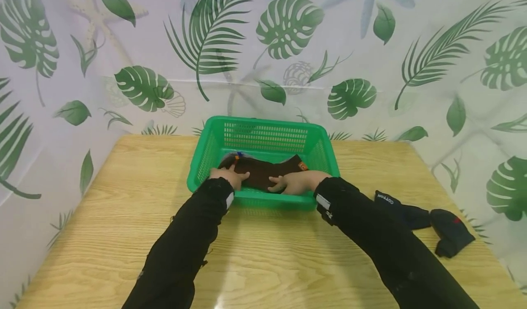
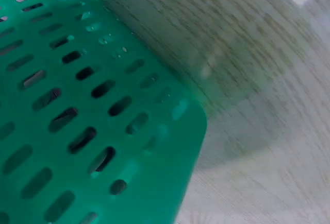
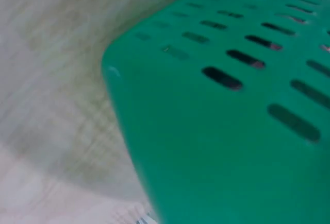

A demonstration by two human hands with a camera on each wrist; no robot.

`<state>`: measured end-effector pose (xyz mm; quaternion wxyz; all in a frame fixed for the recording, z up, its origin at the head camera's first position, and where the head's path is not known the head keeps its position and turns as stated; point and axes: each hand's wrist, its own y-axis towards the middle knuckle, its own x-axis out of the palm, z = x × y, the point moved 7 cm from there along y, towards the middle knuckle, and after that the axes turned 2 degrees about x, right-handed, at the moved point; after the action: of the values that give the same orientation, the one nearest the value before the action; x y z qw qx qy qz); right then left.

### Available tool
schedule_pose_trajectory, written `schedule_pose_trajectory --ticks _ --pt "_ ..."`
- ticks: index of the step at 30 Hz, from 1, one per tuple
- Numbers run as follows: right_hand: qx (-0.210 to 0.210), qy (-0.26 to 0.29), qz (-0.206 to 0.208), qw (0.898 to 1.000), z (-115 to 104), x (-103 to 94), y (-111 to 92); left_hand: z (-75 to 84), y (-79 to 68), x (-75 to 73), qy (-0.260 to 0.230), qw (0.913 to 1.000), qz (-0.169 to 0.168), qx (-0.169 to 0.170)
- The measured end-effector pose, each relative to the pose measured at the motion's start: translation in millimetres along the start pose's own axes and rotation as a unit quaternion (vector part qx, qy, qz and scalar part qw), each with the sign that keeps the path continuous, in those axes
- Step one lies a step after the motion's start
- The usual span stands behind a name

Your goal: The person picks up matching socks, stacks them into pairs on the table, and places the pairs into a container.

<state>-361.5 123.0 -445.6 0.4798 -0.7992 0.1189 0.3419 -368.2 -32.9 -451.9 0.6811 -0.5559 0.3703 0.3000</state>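
A green plastic basket (image 1: 263, 199) with slotted sides stands on the table. Inside it lies a dark brown sock (image 1: 258, 172), stretched crosswise, with an orange label near its right end. My left hand (image 1: 229, 176) reaches over the near rim and rests on the sock's left part, finger and thumb spread. From the other side my right hand (image 1: 297, 182) lies on its right part, fingertips pointing left. Greyish cloth shows behind the sock's left end, partly hidden. Both wrist views show only the basket's outer wall (image 2: 154, 183) and tabletop; the hands are hidden there.
To the right on the wooden table (image 1: 136, 208) lie dark socks (image 1: 411, 215), one with "COTTON" lettering and one with a small red mark (image 1: 450, 231). A leaf-printed white cloth (image 1: 247, 80) rises behind the basket and along both sides.
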Motion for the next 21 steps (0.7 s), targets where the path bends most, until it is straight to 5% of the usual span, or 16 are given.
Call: schedule_pose_trajectory --ticks 8,11,14,18,21 --pt "0.005 0.034 0.057 0.998 6.7 2.2 -3.9 4.3 9.7 9.2 -0.025 0.9995 0.021 0.000" --pt "-0.014 0.046 0.146 0.988 15.2 0.4 -26.0 8.4 10.3 10.6 -0.044 0.9981 0.036 0.023" --pt "-0.045 0.056 0.288 0.955 24.9 -9.3 -65.3 11.7 3.8 -1.3 -0.068 0.9915 0.092 0.061" --pt "-0.023 0.069 0.450 0.890 56.7 -15.1 -129.9 11.5 -23.1 -32.0 -0.140 0.9559 0.220 0.135" --pt "0.054 0.070 0.483 0.871 102.0 -3.4 -164.9 8.4 -54.6 -50.2 -0.204 0.9163 0.290 0.186"
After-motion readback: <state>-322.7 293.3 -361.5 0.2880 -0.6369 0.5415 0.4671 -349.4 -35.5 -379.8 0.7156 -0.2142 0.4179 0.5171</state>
